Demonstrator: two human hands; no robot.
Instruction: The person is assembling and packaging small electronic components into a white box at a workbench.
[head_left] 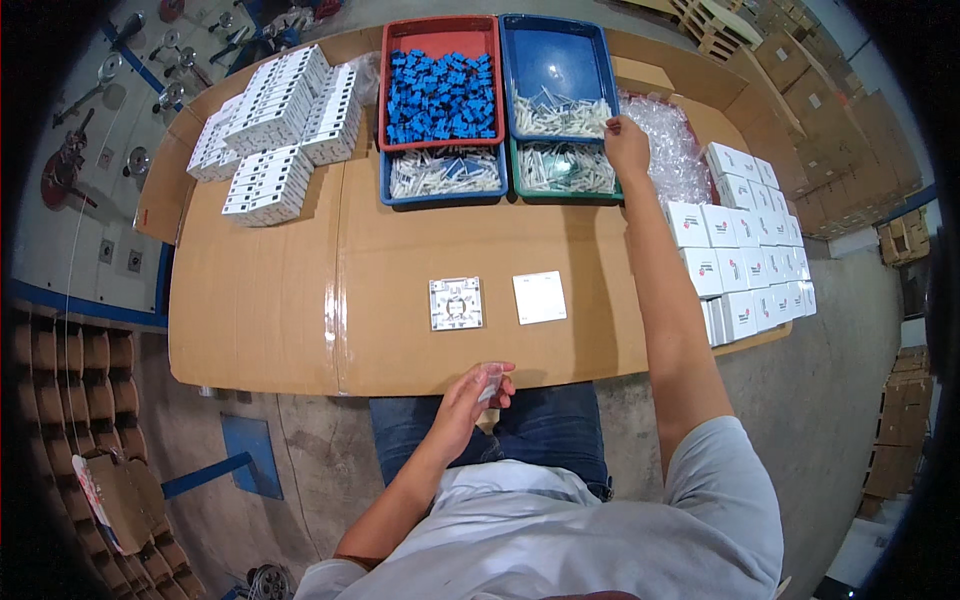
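My left hand (pixel 463 408) is by the near table edge, its fingers curled round a small clear plastic bag (pixel 490 383). My right arm stretches forward, and my right hand (pixel 627 148) is at the right rim of the upper blue tray (pixel 556 60), beside its slim white pieces (pixel 562 115). Those right fingers are pinched together; what they hold, if anything, is too small to make out. Between my arms, a square white frame (pixel 456 304) with a detailed face lies flat on the cardboard. Next to it rests a plain square white plate (pixel 540 298).
A red tray (pixel 441 33) holds many blue clips. Lower blue (pixel 446 201) and green (pixel 568 197) trays hold more slim white pieces. White units (pixel 275 120) are stacked at left, white boxes (pixel 745 260) at right. Clear plastic bags (pixel 662 135) lie behind my right hand.
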